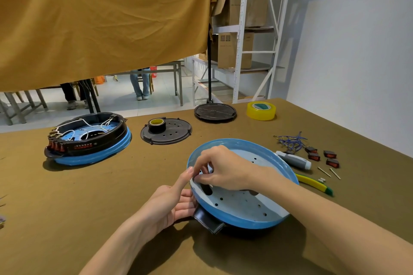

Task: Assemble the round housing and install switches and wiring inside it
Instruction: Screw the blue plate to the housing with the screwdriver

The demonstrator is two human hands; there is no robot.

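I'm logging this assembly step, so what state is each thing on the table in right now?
blue housing: tilted up, inside bare, no switches or wires.
left hand: holds the housing's near rim.
right hand: fingers curled inside the rim; what they pinch is hidden.
second housing: flat, switches and wires fitted, uncovered.
loose switches: lying unfitted.
blue wires: tangled, unattached.
black tape: resting on a black perforated plate.

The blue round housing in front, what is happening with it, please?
A person is working on the blue round housing, which sits tilted on the table. The left hand holds its rim beside the black handle, and the right hand reaches inside, pinching something too small to identify at the inner wall. No switches or wiring are visible in it yet: the red switches and blue wires lie loose to the right. A finished housing, already wired, sits at the left.
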